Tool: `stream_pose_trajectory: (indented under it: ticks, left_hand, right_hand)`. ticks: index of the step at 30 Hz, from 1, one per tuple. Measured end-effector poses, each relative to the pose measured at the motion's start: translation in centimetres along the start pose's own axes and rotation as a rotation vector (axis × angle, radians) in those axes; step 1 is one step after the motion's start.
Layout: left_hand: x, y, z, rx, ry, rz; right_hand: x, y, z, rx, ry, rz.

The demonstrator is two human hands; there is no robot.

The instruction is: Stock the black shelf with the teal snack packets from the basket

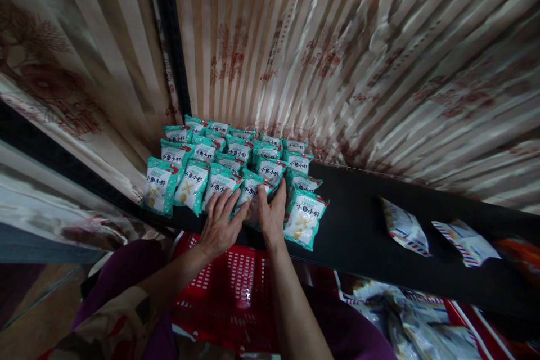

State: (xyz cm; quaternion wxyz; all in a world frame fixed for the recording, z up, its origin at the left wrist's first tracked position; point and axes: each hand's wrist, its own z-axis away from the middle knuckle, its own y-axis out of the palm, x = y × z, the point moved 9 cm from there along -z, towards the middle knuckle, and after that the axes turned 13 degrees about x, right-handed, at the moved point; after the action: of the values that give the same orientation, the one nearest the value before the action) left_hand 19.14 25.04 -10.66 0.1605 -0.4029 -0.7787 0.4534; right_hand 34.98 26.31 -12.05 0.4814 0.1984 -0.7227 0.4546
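Several teal-and-white snack bags stand upright in rows on the black shelf (358, 225). A front-row snack bag (250, 194) is gripped between my two hands. My left hand (221, 222) has its thumb at this bag's lower left, its fingers lying over the front of the neighbouring bag (219, 183). My right hand (272, 214) holds the right side, its thumb on the front and its fingers reaching in beside the bag at the right end (306, 218). Part of the held bag is hidden by my fingers.
A red basket (242, 292) sits below the shelf edge. Farther right on the shelf lie two white striped packets (405, 228) and an orange packet (523, 259). Another red container (466, 320) holds several packets. Pleated patterned sheeting (295, 39) and a dark post (171, 39) stand behind.
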Motion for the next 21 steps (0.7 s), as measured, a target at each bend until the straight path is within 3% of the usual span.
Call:
stream_pose_trajectory:
  ticks: [7, 12, 21]
  left_hand:
    - [-0.1, -0.4, -0.1, -0.012, 0.002, -0.005]
    - [0.0, -0.3, -0.1, -0.003, 0.005, -0.003]
    - [0.1, 0.1, 0.0, 0.006, 0.007, 0.041]
  right_hand:
    - [0.8, 0.8, -0.5, 0.079, -0.067, 0.027]
    - [0.3, 0.5, -0.4, 0.044, -0.028, -0.012]
    - [-0.6, 1.5, -1.3, 0.2, 0.031, -0.194]
